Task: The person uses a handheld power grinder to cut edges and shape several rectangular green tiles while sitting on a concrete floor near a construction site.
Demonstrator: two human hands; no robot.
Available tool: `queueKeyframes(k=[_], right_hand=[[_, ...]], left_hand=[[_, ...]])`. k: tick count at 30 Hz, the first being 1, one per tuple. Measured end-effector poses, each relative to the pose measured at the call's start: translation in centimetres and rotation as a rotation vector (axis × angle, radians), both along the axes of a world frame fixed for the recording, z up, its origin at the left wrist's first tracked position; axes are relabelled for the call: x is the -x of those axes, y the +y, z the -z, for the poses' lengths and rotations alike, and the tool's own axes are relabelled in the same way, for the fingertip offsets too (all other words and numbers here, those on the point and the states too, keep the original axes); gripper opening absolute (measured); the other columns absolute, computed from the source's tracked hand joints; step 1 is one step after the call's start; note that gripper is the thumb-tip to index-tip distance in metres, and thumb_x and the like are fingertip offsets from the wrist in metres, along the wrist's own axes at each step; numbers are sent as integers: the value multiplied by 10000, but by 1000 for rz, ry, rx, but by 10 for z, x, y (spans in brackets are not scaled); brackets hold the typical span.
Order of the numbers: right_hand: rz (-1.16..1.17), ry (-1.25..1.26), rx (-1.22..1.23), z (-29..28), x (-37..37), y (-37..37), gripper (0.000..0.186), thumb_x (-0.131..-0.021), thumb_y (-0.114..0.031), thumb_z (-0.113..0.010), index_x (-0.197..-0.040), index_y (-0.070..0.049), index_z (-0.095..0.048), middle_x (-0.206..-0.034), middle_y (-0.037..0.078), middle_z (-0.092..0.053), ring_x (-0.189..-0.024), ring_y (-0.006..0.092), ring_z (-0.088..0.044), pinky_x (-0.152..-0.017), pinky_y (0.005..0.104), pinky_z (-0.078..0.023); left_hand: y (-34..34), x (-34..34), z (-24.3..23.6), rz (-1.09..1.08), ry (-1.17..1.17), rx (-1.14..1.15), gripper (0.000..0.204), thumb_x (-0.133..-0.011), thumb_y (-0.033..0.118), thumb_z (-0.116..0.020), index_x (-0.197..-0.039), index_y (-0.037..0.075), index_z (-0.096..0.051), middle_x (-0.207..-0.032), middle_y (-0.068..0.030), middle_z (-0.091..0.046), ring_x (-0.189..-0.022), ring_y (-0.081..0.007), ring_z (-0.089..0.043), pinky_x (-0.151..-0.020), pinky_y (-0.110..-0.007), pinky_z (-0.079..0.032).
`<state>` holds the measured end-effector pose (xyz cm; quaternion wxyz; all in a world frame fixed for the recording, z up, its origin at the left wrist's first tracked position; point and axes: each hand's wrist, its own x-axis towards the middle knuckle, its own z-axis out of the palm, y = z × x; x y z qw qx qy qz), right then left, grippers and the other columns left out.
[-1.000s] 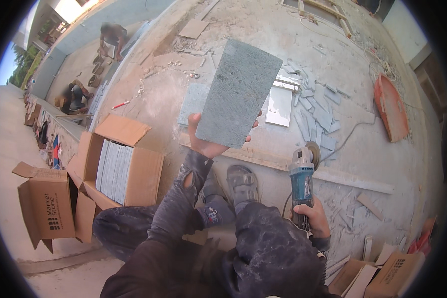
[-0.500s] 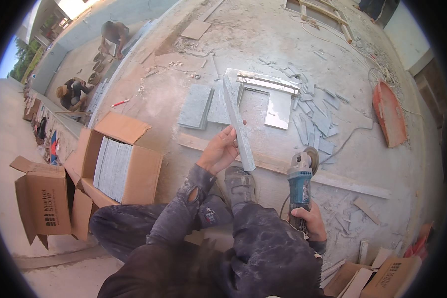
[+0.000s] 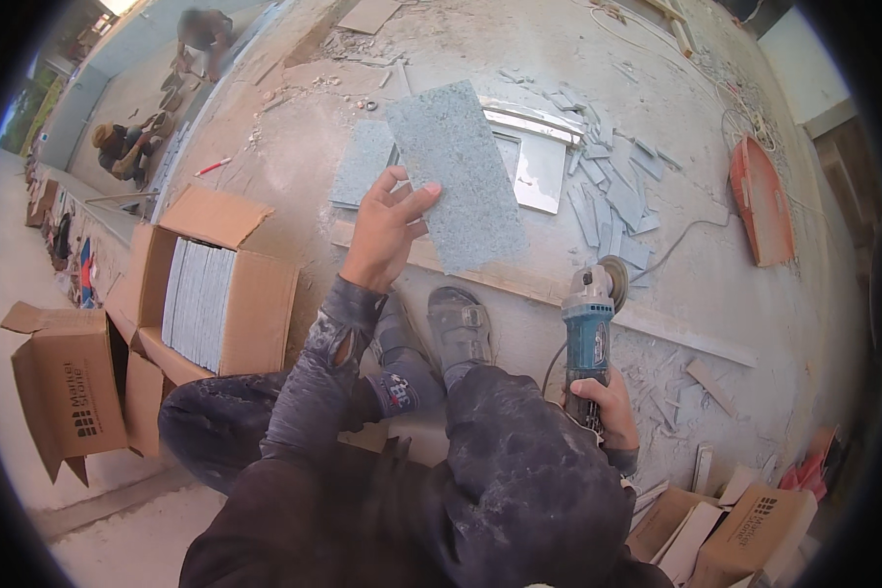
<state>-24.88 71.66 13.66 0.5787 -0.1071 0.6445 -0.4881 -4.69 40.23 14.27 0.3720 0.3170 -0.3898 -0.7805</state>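
Note:
My left hand [image 3: 387,227] pinches a grey-green stone tile [image 3: 458,176] by its left edge, its broad face turned up toward me. The tile hangs above the floor and hides part of the tiles beneath it. My right hand [image 3: 606,404] is wrapped round the dark handle of a blue angle grinder [image 3: 586,338], its disc at the far end, pointing away from me. Behind the held tile, a grey tile [image 3: 360,162] lies on the floor, partly covered. Right of it is a metal square [image 3: 537,176] with a long straight bar across its top.
Stone offcuts [image 3: 612,186] litter the floor to the right, near an orange-red trough [image 3: 758,201]. A wooden strip [image 3: 676,338] crosses before my feet. At left stands an open carton [image 3: 262,314] of stacked tiles, beside another open carton [image 3: 73,392]. Two people work at far left.
My left hand has turned the tile from edge-on to broad face up, moving slightly left. My right hand keeps its hold on the angle grinder.

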Motion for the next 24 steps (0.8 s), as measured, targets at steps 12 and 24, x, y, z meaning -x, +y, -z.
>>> queueKeyframes(k=[12,24], right_hand=[[-24,-7,-6,-6,0,-7,389,-746,-163,-722,-1049,4,-545,-775,78,-612,-630,172,-623,-577,289,-503],[26,-13,24,-8,2,-3,395,-747,-150,-721,-1061,7,-538,-780,74,-599,-626,175,-630,-566,294,-510]], left_hand=[[-2,-1,-9,2,-33,-13,235,-971,126,-627,-1184,75,-542,-1085,-51,-660,-994,-140,-655,-861,-322,-547],[40,33,71,454,1125,-415,483,-1004,386,-522,-1314,31,-419,-1076,-138,-467,-897,-228,-509,-711,-334,-494]])
